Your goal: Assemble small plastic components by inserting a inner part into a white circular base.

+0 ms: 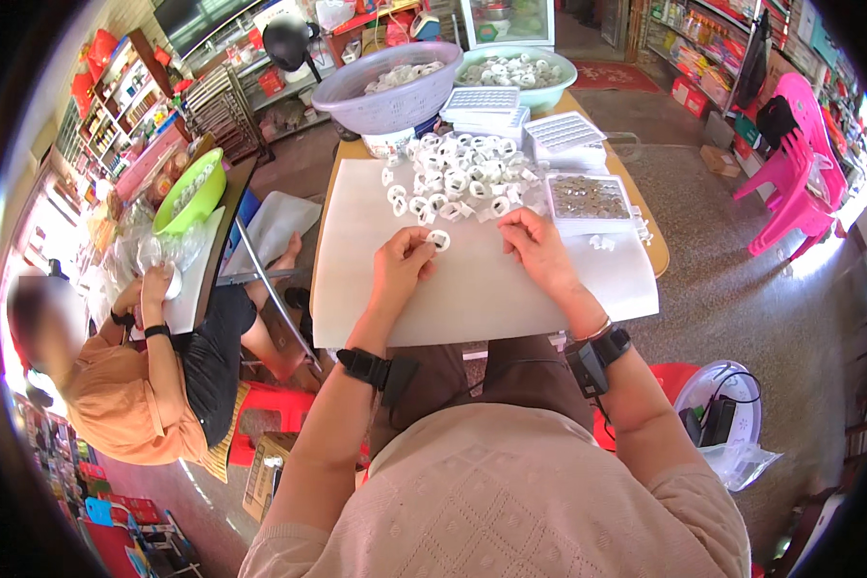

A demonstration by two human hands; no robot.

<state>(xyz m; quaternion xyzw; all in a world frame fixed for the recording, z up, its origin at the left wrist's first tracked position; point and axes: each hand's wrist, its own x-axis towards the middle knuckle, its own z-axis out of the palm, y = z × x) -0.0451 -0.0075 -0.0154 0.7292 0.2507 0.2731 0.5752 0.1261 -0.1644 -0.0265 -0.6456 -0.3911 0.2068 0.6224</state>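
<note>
Clock positions are taken from the middle of the white sheet, with twelve pointing away from the wearer. The largest thing is the wooden desk (658,255), its right edge showing bare at three o'clock. A co-worker in an orange top (135,400) sits at a second table between eight and nine. The white sheet (486,308) covers much of the wearer's desk. At eleven, on the far end, stands a wide purple basin (395,112) of pale pieces; a pale green basin (552,94), also filled, stands at twelve. In front of that, at twelve, is one stack of white trays (482,100), with another stack (565,144) at one. A heap of white ring-shaped pieces (453,178) spreads between eleven and twelve. At two, a white tray (588,227) carries many small metallic-looking bits.

The left hand (407,262) is at nine, thumb and forefinger pinched together on one white ring (445,243), which is held over the sheet between nine and ten, just nearer than the heap. The right hand (535,246) is at three, its fingers half curled; whether it grips anything I cannot tell. Smallest are some loose white bits (602,243), also at three, just beside the tray.
</note>
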